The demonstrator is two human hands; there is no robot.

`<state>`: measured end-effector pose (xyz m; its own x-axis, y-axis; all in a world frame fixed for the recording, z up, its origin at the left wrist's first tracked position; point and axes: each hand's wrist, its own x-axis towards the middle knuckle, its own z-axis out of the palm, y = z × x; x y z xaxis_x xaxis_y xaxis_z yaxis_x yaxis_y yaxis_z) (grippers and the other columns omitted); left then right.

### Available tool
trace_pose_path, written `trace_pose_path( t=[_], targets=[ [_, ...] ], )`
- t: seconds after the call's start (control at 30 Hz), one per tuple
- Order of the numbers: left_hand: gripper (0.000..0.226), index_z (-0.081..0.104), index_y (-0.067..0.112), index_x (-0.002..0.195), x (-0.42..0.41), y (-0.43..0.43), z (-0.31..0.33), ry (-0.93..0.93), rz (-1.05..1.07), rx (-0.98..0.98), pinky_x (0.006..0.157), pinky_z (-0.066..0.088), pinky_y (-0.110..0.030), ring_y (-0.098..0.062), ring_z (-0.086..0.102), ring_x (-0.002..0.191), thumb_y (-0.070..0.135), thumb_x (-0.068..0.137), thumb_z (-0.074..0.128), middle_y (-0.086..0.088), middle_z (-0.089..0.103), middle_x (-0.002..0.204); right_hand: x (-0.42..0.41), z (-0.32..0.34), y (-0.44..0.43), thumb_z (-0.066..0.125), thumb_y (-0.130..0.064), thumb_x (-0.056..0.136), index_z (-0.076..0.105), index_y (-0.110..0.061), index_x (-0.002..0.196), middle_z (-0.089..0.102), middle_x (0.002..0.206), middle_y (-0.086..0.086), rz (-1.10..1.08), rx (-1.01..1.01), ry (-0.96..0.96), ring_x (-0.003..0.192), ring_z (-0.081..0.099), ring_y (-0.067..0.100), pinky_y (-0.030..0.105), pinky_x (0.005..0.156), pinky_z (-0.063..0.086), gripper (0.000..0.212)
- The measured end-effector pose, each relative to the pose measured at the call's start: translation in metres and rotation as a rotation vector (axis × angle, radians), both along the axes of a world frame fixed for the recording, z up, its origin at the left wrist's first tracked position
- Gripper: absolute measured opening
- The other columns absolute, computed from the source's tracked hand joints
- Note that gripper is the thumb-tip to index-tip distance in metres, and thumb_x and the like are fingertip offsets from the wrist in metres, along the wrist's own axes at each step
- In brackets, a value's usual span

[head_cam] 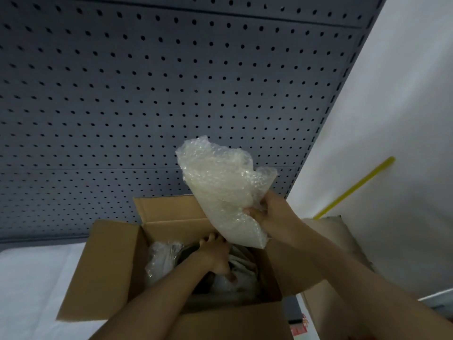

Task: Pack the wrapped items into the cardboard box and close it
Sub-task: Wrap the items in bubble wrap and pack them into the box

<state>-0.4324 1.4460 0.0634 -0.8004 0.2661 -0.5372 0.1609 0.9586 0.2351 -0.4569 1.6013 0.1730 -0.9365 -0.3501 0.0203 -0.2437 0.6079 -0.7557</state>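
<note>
An open cardboard box (pixel 107 266) stands on the white surface with its flaps spread outward. Inside lie bubble-wrapped items (pixel 160 261), partly hidden by my arm. My left hand (pixel 215 256) reaches down into the box and presses on the wrapped contents; what its fingers grip is unclear. My right hand (pixel 269 214) holds a bubble-wrapped item (pixel 225 192) by its lower right side, lifted above the box's far right corner and tilted upward.
A grey pegboard wall (pixel 147 94) rises behind the box. A white wall (pixel 392 119) with a yellow strip (pixel 355 187) is at the right. A second cardboard piece (pixel 343 241) sits to the right of the box. The white table surface (pixel 36 290) spreads to the left.
</note>
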Motion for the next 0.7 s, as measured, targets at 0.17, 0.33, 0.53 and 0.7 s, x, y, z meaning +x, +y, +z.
trace_pose_path(
  t=[0.17,0.33,0.53,0.7],
  targets=[
    [0.079,0.039,0.011,0.143,0.01,-0.004,-0.002,0.056,-0.037,-0.048,0.113,0.016,-0.057,-0.04,0.001,0.143,0.056,0.082,0.061,-0.013,0.002,0.159,-0.006,-0.012,-0.015,0.055,-0.016,0.095,0.045,-0.006,0.132,0.063,0.119,0.011,0.071,0.124,0.118,0.109,0.06,0.023,0.014,0.079,0.037,0.04],
    [0.076,0.041,0.015,0.142,0.015,-0.01,0.004,0.006,-0.107,-0.064,0.113,0.015,-0.058,-0.042,0.011,0.141,0.057,0.082,0.06,-0.012,-0.001,0.159,-0.012,-0.019,-0.026,0.054,-0.01,0.094,0.051,0.004,0.122,0.067,0.106,0.022,0.055,0.165,0.248,0.095,0.064,0.035,0.016,0.07,0.036,0.031],
    [0.087,0.026,0.023,0.148,0.003,-0.003,0.009,-0.087,-0.153,-0.072,0.112,0.017,-0.06,-0.044,0.018,0.139,0.051,0.077,0.069,-0.012,0.014,0.158,-0.014,-0.024,-0.034,0.056,-0.009,0.093,0.056,0.002,0.118,0.067,0.086,0.008,0.003,0.116,0.256,0.072,0.061,0.017,0.011,0.059,0.038,0.027],
    [0.089,0.018,0.017,0.15,0.011,0.002,0.01,-0.047,-0.124,-0.092,0.113,0.015,-0.058,-0.043,0.023,0.138,0.05,0.081,0.065,-0.016,0.029,0.152,-0.022,-0.036,-0.031,0.061,-0.011,0.09,0.059,0.003,0.099,0.057,0.072,-0.001,-0.109,0.091,0.205,0.058,0.053,0.005,0.001,0.053,0.04,0.017]
  ],
)
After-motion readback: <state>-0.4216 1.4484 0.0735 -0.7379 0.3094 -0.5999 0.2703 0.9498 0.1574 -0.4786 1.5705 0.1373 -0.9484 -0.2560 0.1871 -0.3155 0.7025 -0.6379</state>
